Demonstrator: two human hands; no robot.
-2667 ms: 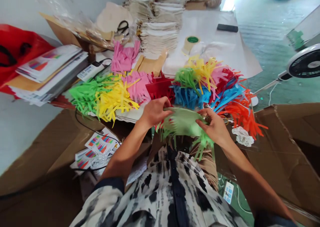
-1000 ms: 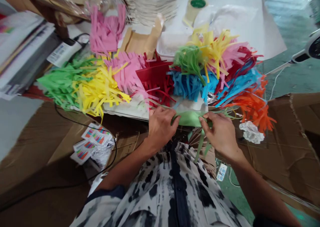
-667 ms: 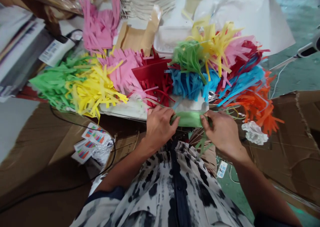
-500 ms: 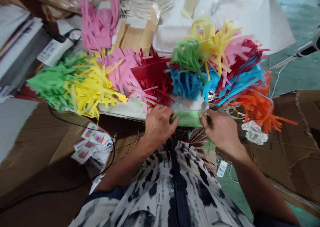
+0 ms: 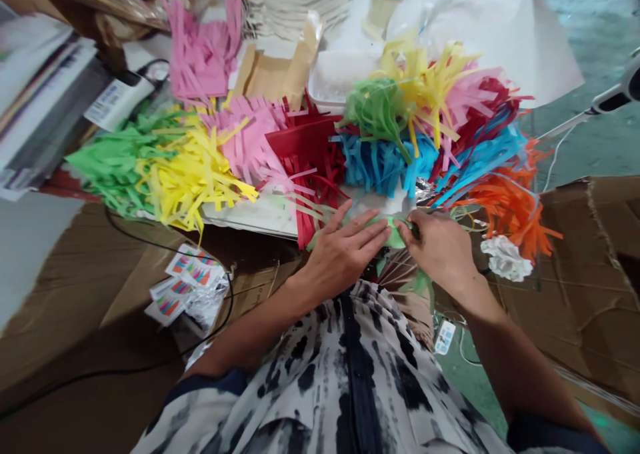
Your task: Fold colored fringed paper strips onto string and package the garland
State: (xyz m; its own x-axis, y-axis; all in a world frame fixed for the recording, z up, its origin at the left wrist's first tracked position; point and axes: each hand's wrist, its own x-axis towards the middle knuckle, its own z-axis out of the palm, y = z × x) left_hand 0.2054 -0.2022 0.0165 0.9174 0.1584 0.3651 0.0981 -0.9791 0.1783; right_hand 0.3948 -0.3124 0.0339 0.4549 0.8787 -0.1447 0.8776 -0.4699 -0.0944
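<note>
Pale green fringed tissue paper (image 5: 397, 235) lies at the table's front edge, partly covered by my hands. My left hand (image 5: 345, 246) rests flat across it, fingers stretched out. At its right end my right hand (image 5: 437, 241) pinches the paper between thumb and fingers. Green strips hang below, over my lap. Just behind are dark red fringed paper (image 5: 310, 151) and blue fringed paper (image 5: 380, 164). Yellow fringe (image 5: 190, 171), pink fringe (image 5: 253, 131) and bright green fringe (image 5: 120, 164) lie to the left.
Orange fringe (image 5: 515, 204) and a crumpled white paper (image 5: 507, 258) lie at the right edge. A white plastic tray (image 5: 325, 77) and a tape roll (image 5: 387, 4) stand farther back. Cardboard (image 5: 565, 241) flanks the right; printed cards (image 5: 187, 267) lie lower left, beside a black cable (image 5: 229, 301).
My left hand has gone from gripping the paper's left end to lying flat over it, farther right. The right hand keeps its pinch. Less of the green paper shows between them.
</note>
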